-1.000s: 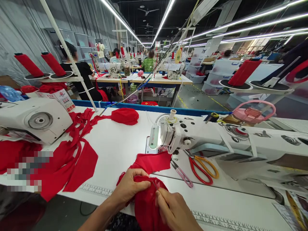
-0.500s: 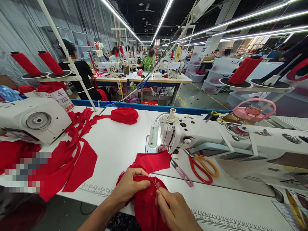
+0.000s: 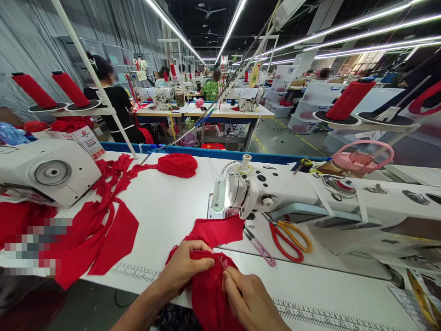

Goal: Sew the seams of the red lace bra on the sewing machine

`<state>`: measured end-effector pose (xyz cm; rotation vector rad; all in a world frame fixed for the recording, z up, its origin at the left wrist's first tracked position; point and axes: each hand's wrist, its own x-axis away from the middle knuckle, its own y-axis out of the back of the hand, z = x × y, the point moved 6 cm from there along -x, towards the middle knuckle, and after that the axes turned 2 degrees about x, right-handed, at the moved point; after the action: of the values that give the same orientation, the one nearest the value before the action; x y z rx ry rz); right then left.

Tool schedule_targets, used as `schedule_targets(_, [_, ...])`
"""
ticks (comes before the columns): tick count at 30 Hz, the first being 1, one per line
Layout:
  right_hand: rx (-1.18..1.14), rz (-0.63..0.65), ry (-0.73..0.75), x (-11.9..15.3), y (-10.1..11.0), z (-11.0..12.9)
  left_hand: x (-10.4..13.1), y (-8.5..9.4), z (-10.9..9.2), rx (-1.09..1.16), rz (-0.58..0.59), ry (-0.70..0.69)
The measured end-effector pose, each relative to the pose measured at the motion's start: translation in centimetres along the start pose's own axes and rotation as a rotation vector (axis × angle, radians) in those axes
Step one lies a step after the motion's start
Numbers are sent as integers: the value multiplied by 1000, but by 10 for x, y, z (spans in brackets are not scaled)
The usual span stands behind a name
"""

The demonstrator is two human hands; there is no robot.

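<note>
Pinching one red cloth (image 3: 210, 294) in the left hand (image 3: 191, 269), with the thumb on top; gripping one thin pointed tool (image 3: 222, 263) between right hand (image 3: 246, 294) thumb and fingers, with its tip at the cloth, too small to tell whether through it. Holding that cloth at the near edge of the white table (image 3: 161, 216), in front of one sewing machine (image 3: 289, 188). Seeing one red panel (image 3: 217, 230) just beyond, reaching under the needle end; unable to tell whether joined to the held cloth. Counting two cutting tools right of it: one pink-handled snips (image 3: 257, 242), one pair of scissors (image 3: 276, 242) with red and orange handles. Leftward, finding overlapping red pieces (image 3: 117, 239), too tangled to count, partly over the near edge, beside a second machine (image 3: 65, 170); near the far edge, one red bundle (image 3: 177, 165). Beyond that edge, counting three red thread cones (image 3: 70, 88): two left, one right.
</note>
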<state>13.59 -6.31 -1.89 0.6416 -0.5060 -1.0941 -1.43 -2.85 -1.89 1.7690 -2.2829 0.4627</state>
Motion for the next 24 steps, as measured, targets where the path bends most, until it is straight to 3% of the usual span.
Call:
schedule_targets(17, [-78, -130, -6, -6, 12, -4, -2, -1, 0, -100, 47, 6])
schedule_targets(19, [-38, -139, 21, -6, 13, -4, 0, -1, -7, -238, 17, -95])
schedule_targets(24, [102, -178, 102, -6, 16, 8, 11, -14, -34, -629, -156, -539])
